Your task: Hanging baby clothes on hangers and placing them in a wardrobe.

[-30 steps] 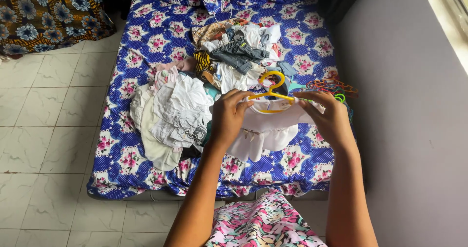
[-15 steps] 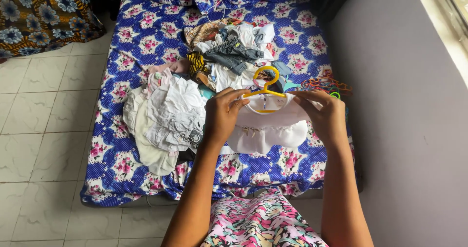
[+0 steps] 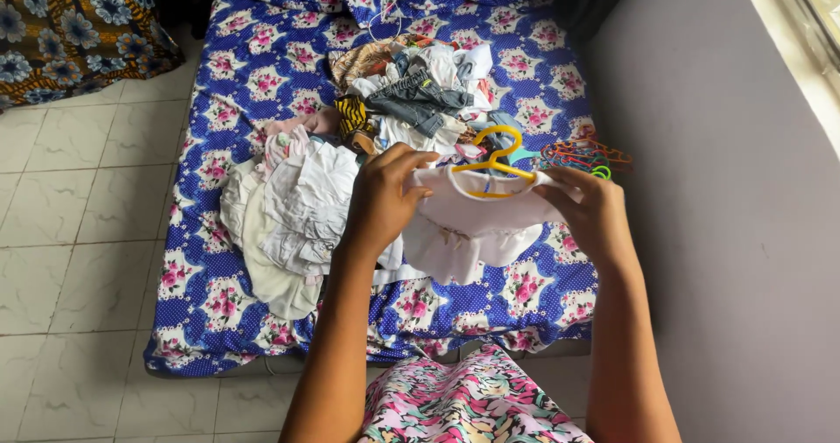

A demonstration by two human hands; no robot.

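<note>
A small white garment with a frilled hem [image 3: 472, 224] hangs on a yellow plastic hanger [image 3: 494, 159], held up above the bed. My left hand [image 3: 383, 194] grips the garment's left shoulder, fingers curled over the cloth. On the other side, my right hand [image 3: 588, 207] pinches the right shoulder at the hanger's end. The hanger's hook points up and away from me.
A mattress with a blue floral sheet [image 3: 254, 67] lies on the tiled floor [image 3: 79, 233]. On it are a heap of white clothes [image 3: 297, 207], a mixed pile with denim [image 3: 416, 93], and several coloured hangers [image 3: 582, 156] by the grey wall [image 3: 735, 233].
Both hands spread slightly apart, pulling the garment's shoulders out over the hanger ends. The hanger tilted a little, and the view shifted slightly.
</note>
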